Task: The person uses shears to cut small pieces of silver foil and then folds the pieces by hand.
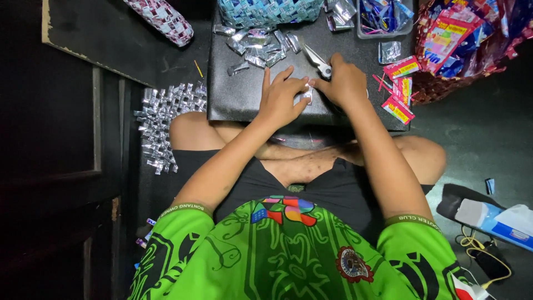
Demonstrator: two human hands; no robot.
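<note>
I sit cross-legged behind a low black board (239,91). My left hand (279,99) and my right hand (344,83) meet at its near edge, both pinching a small folded silver foil strip (307,95) against the surface. A pair of scissors (317,60) lies just beyond my right hand, its handle touching my knuckles. A heap of folded silver strips (258,47) lies further back on the board.
A woven silver mat piece (166,119) lies on the floor at left. A woven teal basket (266,11) and clear tray (384,16) stand at the back. Red sachets (401,89) and a bag of wrappers (472,39) sit right. A tissue pack (499,222) lies near my right knee.
</note>
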